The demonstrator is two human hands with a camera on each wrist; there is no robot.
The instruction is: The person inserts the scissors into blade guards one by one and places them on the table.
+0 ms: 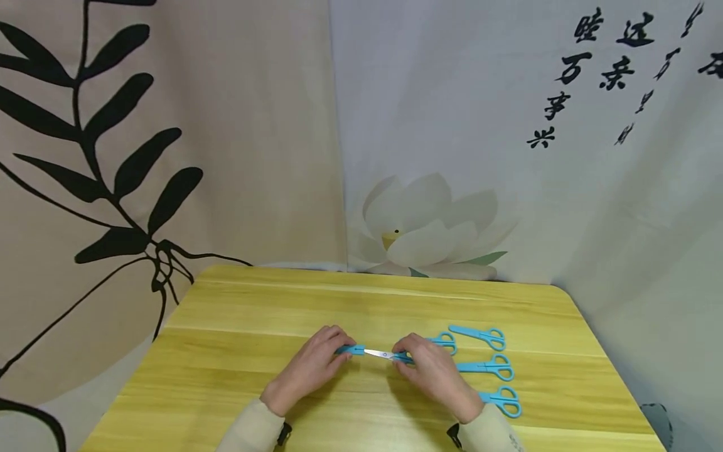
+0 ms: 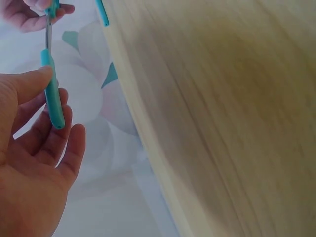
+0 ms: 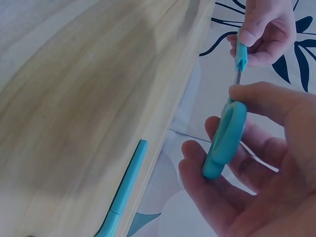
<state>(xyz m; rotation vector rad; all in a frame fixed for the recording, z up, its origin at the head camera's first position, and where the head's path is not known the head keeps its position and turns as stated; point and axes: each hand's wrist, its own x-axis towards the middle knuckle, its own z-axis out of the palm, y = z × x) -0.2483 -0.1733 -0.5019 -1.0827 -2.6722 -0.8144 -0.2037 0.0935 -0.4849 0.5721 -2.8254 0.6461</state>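
Observation:
My left hand (image 1: 310, 361) pinches a light-blue blade cover (image 1: 357, 349) between thumb and fingers. With my right hand (image 1: 432, 367) I hold the blue handle (image 3: 228, 140) of a pair of scissors. A short stretch of bare metal blade (image 1: 378, 354) shows between the two hands. Its tip is still inside the cover, as the left wrist view shows at the cover's mouth (image 2: 46, 52). In the right wrist view the handle lies between my thumb and curled fingers. Both hands are above the wooden table, and the handle is mostly hidden in the head view.
Several blue covered scissors lie right of my hands: one pair (image 1: 480, 336) at the back, others (image 1: 488, 366) (image 1: 503, 400) nearer me, and one (image 1: 446, 342) partly behind my right hand. The wooden table (image 1: 254, 314) ends at a printed curtain (image 1: 271, 157).

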